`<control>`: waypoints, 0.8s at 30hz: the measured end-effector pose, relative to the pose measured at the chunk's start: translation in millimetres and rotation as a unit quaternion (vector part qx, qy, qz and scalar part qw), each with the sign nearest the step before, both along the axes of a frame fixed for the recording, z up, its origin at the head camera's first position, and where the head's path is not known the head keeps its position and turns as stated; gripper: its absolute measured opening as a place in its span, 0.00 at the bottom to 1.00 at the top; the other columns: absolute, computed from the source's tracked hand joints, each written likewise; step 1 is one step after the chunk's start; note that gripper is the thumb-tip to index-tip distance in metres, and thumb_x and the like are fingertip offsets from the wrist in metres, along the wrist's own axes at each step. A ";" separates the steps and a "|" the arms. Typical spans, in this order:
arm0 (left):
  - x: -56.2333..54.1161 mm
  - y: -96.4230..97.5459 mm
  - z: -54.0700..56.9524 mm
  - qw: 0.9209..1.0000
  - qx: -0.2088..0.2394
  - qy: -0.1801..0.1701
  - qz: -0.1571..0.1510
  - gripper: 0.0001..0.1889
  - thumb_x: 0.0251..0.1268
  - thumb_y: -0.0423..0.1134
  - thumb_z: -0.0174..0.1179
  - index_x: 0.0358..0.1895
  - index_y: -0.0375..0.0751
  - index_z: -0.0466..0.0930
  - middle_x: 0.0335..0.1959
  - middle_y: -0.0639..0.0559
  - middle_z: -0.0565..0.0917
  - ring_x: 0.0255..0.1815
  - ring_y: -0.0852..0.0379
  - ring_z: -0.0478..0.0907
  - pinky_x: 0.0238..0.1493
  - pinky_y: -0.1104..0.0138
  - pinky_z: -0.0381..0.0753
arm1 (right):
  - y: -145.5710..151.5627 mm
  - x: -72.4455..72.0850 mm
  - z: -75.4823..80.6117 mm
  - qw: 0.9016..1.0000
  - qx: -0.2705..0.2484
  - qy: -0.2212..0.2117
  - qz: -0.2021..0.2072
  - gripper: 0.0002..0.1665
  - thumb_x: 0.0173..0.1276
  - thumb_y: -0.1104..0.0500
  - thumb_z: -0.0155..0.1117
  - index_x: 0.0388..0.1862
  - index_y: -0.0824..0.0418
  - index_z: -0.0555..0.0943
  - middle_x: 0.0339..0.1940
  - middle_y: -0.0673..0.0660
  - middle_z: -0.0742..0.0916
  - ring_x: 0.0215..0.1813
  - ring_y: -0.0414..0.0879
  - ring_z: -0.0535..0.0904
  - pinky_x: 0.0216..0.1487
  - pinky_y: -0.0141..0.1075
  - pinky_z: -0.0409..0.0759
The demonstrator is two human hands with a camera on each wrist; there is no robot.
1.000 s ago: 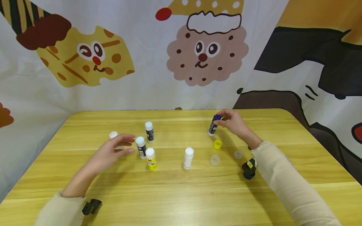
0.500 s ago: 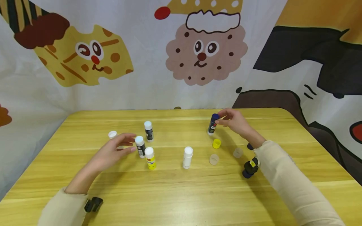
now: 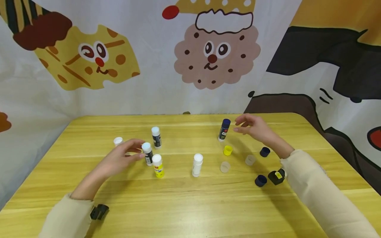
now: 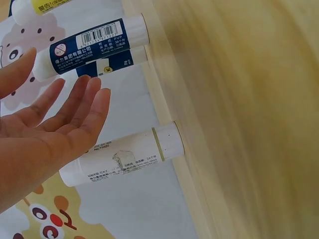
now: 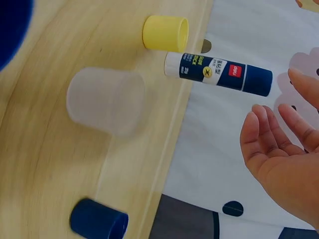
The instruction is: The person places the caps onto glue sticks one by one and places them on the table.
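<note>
A capped glue stick [image 3: 224, 130] with a navy cap and dark label stands upright on the table at the right. My right hand [image 3: 256, 129] hovers beside it, thumb and fingers apart and holding nothing; the right wrist view shows a gap between stick and fingertips. On the left, my left hand [image 3: 122, 158] has its fingers relaxed around a dark-labelled glue stick [image 3: 148, 154] without a cap, thumb tip overlapping it in the head view. Behind that stands another dark-labelled glue stick [image 3: 156, 138]. A white glue stick [image 4: 124, 157] is partly hidden by the left hand.
A yellow glue stick [image 3: 158, 168] and a white glue stick [image 3: 197, 165] stand mid-table. Loose caps lie at the right: yellow cap [image 3: 228, 150], clear caps [image 3: 225, 167] and navy caps [image 3: 260, 180]. A cartoon-printed curtain [image 3: 154, 99] hangs behind the table.
My right hand has let go of the navy-capped glue stick and drawn back to the right, leaving it upright. My left hand has edged right, closer to the dark-labelled stick.
</note>
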State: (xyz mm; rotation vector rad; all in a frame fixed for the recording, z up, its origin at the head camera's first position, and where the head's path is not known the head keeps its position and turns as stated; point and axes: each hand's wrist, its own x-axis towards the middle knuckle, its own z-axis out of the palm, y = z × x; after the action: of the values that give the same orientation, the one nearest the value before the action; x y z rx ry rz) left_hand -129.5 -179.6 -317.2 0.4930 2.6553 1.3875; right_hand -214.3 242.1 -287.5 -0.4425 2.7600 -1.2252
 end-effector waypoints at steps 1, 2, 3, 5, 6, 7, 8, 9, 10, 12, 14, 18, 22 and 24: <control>-0.4 0.2 0.3 1.000 -0.002 -0.001 -0.001 0.22 0.64 0.37 0.56 0.59 0.30 0.67 0.52 0.38 0.75 0.53 0.40 0.71 0.51 0.51 0.70 | 1.8 1.4 0.7 1.000 0.000 0.000 0.004 0.21 0.63 0.57 0.63 0.50 0.67 0.73 0.46 0.63 0.78 0.41 0.49 0.76 0.39 0.36 0.77; -1.0 0.5 0.6 1.000 -0.006 -0.001 -0.002 0.22 0.64 0.37 0.56 0.59 0.31 0.67 0.52 0.38 0.75 0.53 0.41 0.71 0.50 0.51 0.71 | 3.7 2.8 1.3 1.000 0.001 0.000 0.007 0.20 0.63 0.57 0.63 0.49 0.67 0.73 0.45 0.63 0.78 0.41 0.48 0.76 0.39 0.36 0.77; -1.4 0.7 1.0 1.000 -0.008 -0.002 -0.003 0.22 0.64 0.37 0.56 0.59 0.31 0.67 0.52 0.38 0.75 0.53 0.41 0.71 0.50 0.51 0.71 | 5.6 4.4 2.0 1.000 0.002 -0.002 0.010 0.20 0.63 0.57 0.63 0.49 0.67 0.73 0.45 0.62 0.78 0.40 0.48 0.77 0.39 0.36 0.77; -2.2 1.1 1.9 1.000 -0.013 -0.003 -0.006 0.21 0.65 0.37 0.56 0.58 0.31 0.67 0.53 0.39 0.75 0.53 0.40 0.71 0.49 0.51 0.72 | 9.6 8.0 3.4 1.000 0.008 -0.004 0.017 0.19 0.63 0.57 0.63 0.49 0.66 0.73 0.45 0.62 0.78 0.40 0.47 0.77 0.39 0.35 0.77; -2.5 1.3 2.5 1.000 -0.014 -0.004 -0.007 0.21 0.65 0.37 0.55 0.58 0.31 0.68 0.53 0.39 0.75 0.53 0.40 0.71 0.49 0.51 0.72 | 11.6 9.9 4.0 1.000 0.013 -0.004 0.021 0.19 0.63 0.57 0.63 0.48 0.66 0.74 0.44 0.62 0.79 0.40 0.47 0.77 0.39 0.34 0.76; -2.7 1.4 3.0 1.000 -0.016 -0.004 -0.008 0.21 0.65 0.37 0.55 0.58 0.32 0.68 0.52 0.39 0.75 0.53 0.40 0.71 0.48 0.51 0.72 | 13.4 12.0 4.7 1.000 0.016 -0.005 0.024 0.18 0.63 0.57 0.63 0.48 0.66 0.74 0.44 0.63 0.79 0.40 0.48 0.77 0.39 0.34 0.76; -2.9 1.5 3.6 1.000 -0.018 -0.004 -0.008 0.20 0.65 0.37 0.55 0.58 0.32 0.68 0.52 0.39 0.75 0.53 0.40 0.71 0.48 0.51 0.72 | 15.4 14.1 5.1 0.999 0.022 -0.006 0.026 0.18 0.63 0.57 0.63 0.48 0.66 0.74 0.44 0.62 0.79 0.40 0.48 0.77 0.39 0.34 0.76; -2.9 1.4 4.2 1.000 -0.019 -0.005 -0.008 0.20 0.65 0.37 0.55 0.58 0.32 0.68 0.52 0.39 0.75 0.53 0.40 0.71 0.48 0.51 0.72 | 17.3 16.1 5.2 0.999 0.026 -0.006 0.029 0.18 0.63 0.57 0.63 0.47 0.66 0.75 0.44 0.62 0.79 0.40 0.48 0.77 0.38 0.34 0.76; -2.9 1.3 4.7 1.000 -0.021 -0.006 -0.008 0.20 0.65 0.37 0.55 0.57 0.32 0.69 0.52 0.40 0.76 0.53 0.40 0.71 0.48 0.51 0.72 | 19.3 18.0 5.2 0.999 0.031 -0.005 0.032 0.17 0.63 0.57 0.63 0.47 0.66 0.75 0.44 0.62 0.79 0.40 0.48 0.77 0.38 0.33 0.77; -3.3 1.0 5.0 1.000 -0.022 -0.007 -0.008 0.20 0.65 0.37 0.56 0.57 0.33 0.69 0.51 0.40 0.76 0.52 0.40 0.72 0.48 0.51 0.72 | 23.8 21.5 4.4 0.999 0.038 -0.004 0.039 0.17 0.63 0.57 0.63 0.47 0.66 0.75 0.43 0.61 0.79 0.40 0.48 0.77 0.38 0.33 0.77; -3.7 0.5 4.7 1.000 -0.022 -0.008 -0.010 0.19 0.64 0.36 0.56 0.57 0.32 0.69 0.51 0.40 0.76 0.52 0.41 0.72 0.48 0.51 0.73 | 29.1 24.2 2.3 0.998 0.043 -0.003 0.044 0.17 0.63 0.57 0.63 0.47 0.66 0.76 0.43 0.60 0.79 0.40 0.48 0.77 0.38 0.32 0.77; -4.6 -0.3 3.2 1.000 -0.018 -0.007 -0.017 0.19 0.64 0.35 0.56 0.57 0.31 0.69 0.50 0.40 0.77 0.51 0.41 0.73 0.48 0.52 0.73 | 41.9 28.1 -3.6 0.998 0.048 0.000 0.041 0.18 0.62 0.57 0.63 0.48 0.67 0.76 0.44 0.62 0.80 0.38 0.46 0.77 0.36 0.34 0.77; -5.1 -0.4 2.8 1.000 -0.017 -0.009 -0.023 0.19 0.64 0.34 0.56 0.56 0.31 0.69 0.49 0.40 0.77 0.51 0.41 0.73 0.48 0.52 0.73 | 55.5 32.0 -9.3 0.998 0.051 -0.007 0.027 0.19 0.63 0.55 0.63 0.48 0.65 0.76 0.44 0.64 0.79 0.36 0.46 0.77 0.34 0.38 0.77; -5.5 -0.2 3.0 0.999 -0.019 -0.011 -0.025 0.19 0.64 0.35 0.55 0.57 0.32 0.69 0.49 0.40 0.77 0.51 0.41 0.73 0.48 0.52 0.73 | 62.1 33.8 -12.0 0.998 0.054 -0.009 0.020 0.20 0.63 0.55 0.63 0.48 0.66 0.75 0.45 0.64 0.78 0.36 0.46 0.77 0.34 0.38 0.77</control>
State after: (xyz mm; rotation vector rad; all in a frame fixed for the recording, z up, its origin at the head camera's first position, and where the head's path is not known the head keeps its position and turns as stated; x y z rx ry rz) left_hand -135.0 -179.8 -314.2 0.5332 2.6284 1.3184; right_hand -180.5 304.2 -299.5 -0.4701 2.7706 -1.0610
